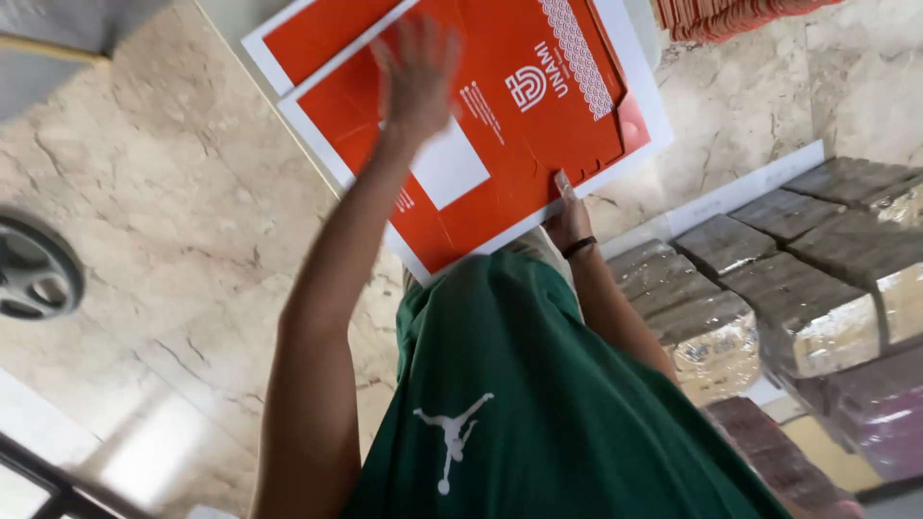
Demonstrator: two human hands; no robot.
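I had my left hand [415, 72] spread flat, fingers apart, over the upper part of the orange printed card sheet [510, 135]; it was blurred, so I could not tell whether the palm pressed the sheet or only hovered above it. My right hand [569, 216] held the sheet's near edge, its grip a light pinch with the thumb on top of the white border. The sheet lay tilted on the marble floor [183, 211] just beyond my knees, overlapping a second orange sheet [317, 34] toward the far left. To my right, wrapped bundles [788, 279] stood in rows along the floor's right edge, and a stack of orange card [731, 14] lay at the far right corner.

I judged the main risk to be the sheet sliding on the smooth marble, since only one edge was pinched. A hard sweep of the open hand could crease the die-cut flaps or drag the lower sheet askew with it.
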